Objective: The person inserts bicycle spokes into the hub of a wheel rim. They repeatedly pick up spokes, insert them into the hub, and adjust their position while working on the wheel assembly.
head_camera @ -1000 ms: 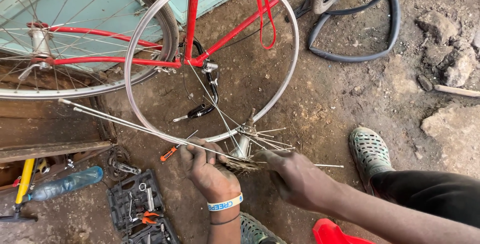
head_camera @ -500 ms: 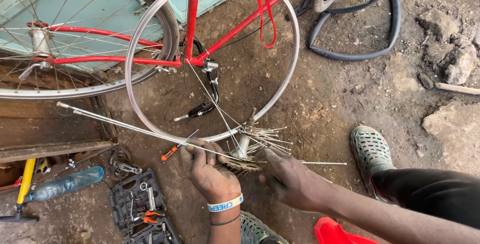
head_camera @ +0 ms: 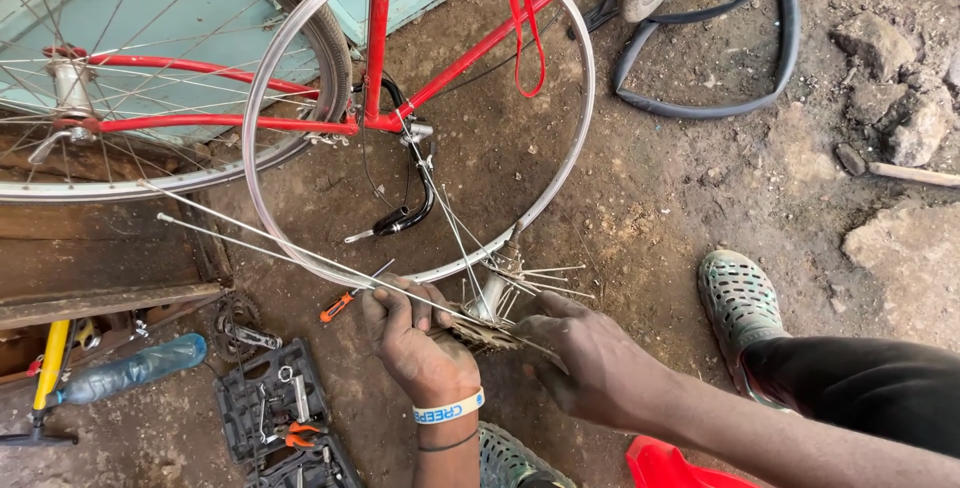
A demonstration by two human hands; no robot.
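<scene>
Right hand [head_camera: 590, 368] has shifted nearer the sprocket hub [head_camera: 480, 323], gripping it; left hand [head_camera: 415, 333] pinches loose spokes [head_camera: 280, 248]. Slipping risks bending them against the bare rim [head_camera: 570, 163].

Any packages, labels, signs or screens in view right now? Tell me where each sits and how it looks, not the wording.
Wristband: on the left hand wrist, a narrow white band with blue print.
Plastic bottle: lying on the ground at lower left, clear bluish, no label visible.
No signs or screens in view.
</scene>
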